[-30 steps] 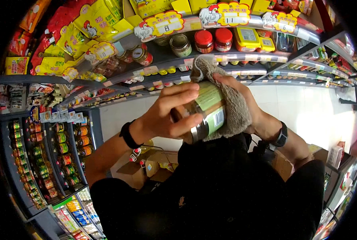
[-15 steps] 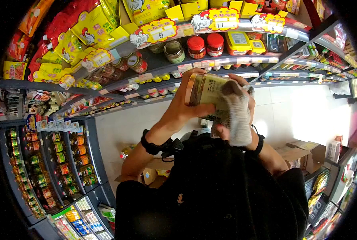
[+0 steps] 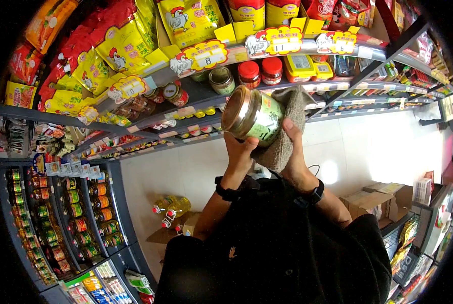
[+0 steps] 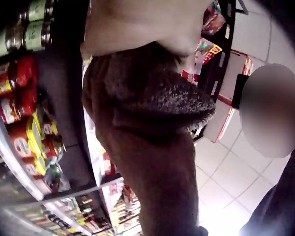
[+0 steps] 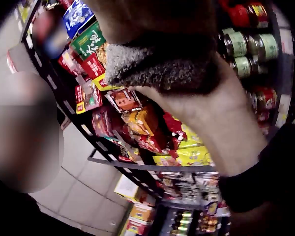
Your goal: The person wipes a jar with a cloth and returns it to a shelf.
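Note:
A glass jar [image 3: 261, 120] with a pale green label is tilted in front of the chest, its coppery lid [image 3: 236, 107] facing up and left. My left hand [image 3: 238, 156] grips the jar from below, thumb along its side. On the right, my right hand [image 3: 296, 158] holds a grey-brown cloth [image 3: 293, 104] around the jar's base, thumb up near the label. Both wrist views show the folded cloth [image 4: 157, 98] close up, and the jar is mostly hidden there.
Just beyond the hands, a shelf carries a greenish jar [image 3: 221, 80], red-lidded jars [image 3: 272, 70] and yellow tubs [image 3: 301, 67]. Yellow seasoning bags [image 3: 188, 23] fill the shelf above. Oil bottles [image 3: 177, 206] and an open carton [image 3: 371, 205] are on the floor.
The jar has turned so its lid now faces up and left. The left hand has shifted from the jar's side to underneath it. The cloth has moved to the jar's base.

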`<state>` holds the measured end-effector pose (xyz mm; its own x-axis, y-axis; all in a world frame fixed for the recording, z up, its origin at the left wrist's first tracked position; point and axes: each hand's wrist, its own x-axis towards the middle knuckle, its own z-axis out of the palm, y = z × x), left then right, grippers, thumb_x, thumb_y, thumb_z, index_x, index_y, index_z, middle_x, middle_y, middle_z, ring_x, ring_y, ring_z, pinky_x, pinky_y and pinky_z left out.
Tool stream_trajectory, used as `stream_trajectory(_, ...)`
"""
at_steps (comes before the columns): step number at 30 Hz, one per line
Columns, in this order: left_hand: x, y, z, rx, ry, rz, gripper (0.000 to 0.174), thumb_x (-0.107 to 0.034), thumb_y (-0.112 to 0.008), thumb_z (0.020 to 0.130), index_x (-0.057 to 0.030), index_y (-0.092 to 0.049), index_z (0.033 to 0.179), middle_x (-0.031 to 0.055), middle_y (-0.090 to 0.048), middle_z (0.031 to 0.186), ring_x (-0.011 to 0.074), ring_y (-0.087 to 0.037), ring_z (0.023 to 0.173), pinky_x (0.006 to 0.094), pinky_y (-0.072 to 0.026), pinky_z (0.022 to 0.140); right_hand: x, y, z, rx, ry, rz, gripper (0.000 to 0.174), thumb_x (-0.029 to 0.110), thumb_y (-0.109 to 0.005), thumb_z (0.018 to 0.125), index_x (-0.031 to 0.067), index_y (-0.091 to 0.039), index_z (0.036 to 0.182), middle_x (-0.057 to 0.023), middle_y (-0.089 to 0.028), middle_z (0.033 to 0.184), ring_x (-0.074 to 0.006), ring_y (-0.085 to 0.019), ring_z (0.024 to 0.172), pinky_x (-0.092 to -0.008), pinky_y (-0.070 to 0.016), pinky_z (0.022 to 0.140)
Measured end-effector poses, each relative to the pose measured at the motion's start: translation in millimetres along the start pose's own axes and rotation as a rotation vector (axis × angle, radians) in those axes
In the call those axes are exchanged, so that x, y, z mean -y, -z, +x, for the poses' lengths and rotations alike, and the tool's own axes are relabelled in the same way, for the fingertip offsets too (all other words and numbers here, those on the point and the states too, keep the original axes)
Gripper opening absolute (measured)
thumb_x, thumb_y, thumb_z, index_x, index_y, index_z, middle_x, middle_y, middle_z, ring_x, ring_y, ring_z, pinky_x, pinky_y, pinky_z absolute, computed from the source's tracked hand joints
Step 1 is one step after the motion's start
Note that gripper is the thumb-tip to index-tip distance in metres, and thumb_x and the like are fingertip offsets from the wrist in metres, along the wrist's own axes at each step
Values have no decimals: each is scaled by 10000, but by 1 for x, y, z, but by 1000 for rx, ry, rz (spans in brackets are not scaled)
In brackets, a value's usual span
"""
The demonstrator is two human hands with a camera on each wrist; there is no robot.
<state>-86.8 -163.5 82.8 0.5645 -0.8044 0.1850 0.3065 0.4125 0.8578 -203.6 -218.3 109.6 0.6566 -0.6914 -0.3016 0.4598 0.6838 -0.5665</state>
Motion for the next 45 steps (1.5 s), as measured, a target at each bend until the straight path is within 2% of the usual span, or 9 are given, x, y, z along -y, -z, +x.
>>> stream_trajectory(5,-19,12,3,43,-280,328,1075,-393,-924,638,-9,-295,1420,130,-498,1302,242,-544,1188,375,-469,999,28,-2,4,-89,333,-362,395,247,-612,930,-26,-545,1208,-99,-620,1070,-165,-598,964,-334,-508,805)
stream_trajectory(9,-36,7,1,176,-120,442,1172,-311,-963,552,-3,-251,1430,153,-461,1344,270,-481,1265,400,-396,1072,43,-26,-9,201,753,-666,790,453,-687,859,-46,-414,1407,-188,-553,1312,-300,-515,1254,-401,-403,1051)
stream_trajectory(12,-41,0,2,271,-199,353,1091,-228,-957,535,-6,-324,1395,145,-468,1303,280,-460,1253,413,-382,1068,63,-34,-7,374,825,-1033,616,279,-682,786,-36,-553,1300,-167,-587,1272,-263,-523,1237,-391,-392,1051)
stream_trajectory(19,-90,0,14,657,-478,772,1063,-188,-960,475,-27,-397,1362,183,-468,1291,373,-451,1231,472,-407,1025,60,25,13,450,527,-975,447,-7,-701,816,-12,-606,1253,-134,-643,1219,-224,-601,1141,-319,-464,978)
stream_trajectory(22,-92,-2,15,711,-557,927,1101,-185,-966,446,-25,-386,1369,191,-470,1298,379,-471,1212,465,-419,1023,67,-4,16,399,-267,-42,331,282,-645,924,1,-649,1100,-83,-697,1015,-155,-673,852,-250,-539,745)
stream_trajectory(28,-81,2,13,522,-538,1185,996,-199,-951,518,-10,-443,1354,181,-503,1270,374,-501,1160,469,-443,970,59,-40,-36,234,991,-1431,519,235,-709,761,149,-623,1266,-262,-529,1268,-426,-554,1146,-482,-457,987)
stream_trajectory(33,-69,-6,22,500,-717,1081,548,-123,-877,583,-193,-688,1093,125,-552,1223,364,-525,1132,473,-431,980,55,-59,-32,61,974,-1576,517,250,-688,744,165,-596,1245,-285,-520,1196,-474,-551,1067,-511,-490,880)
stream_trajectory(42,-58,-2,23,334,-875,1240,924,-182,-904,576,-56,-437,1364,175,-495,1282,367,-499,1158,483,-407,954,54,-43,22,-91,587,-1047,468,404,-677,867,28,-608,1136,-251,-617,986,-450,-633,889,-486,-521,746)
stream_trajectory(45,-44,8,25,354,-739,1294,780,-176,-839,668,-49,-445,1329,193,-493,1281,392,-491,1146,494,-393,951,31,-50,-5,-134,990,-1520,549,396,-703,841,37,-537,1222,-304,-530,1120,-497,-602,925,-522,-515,747)
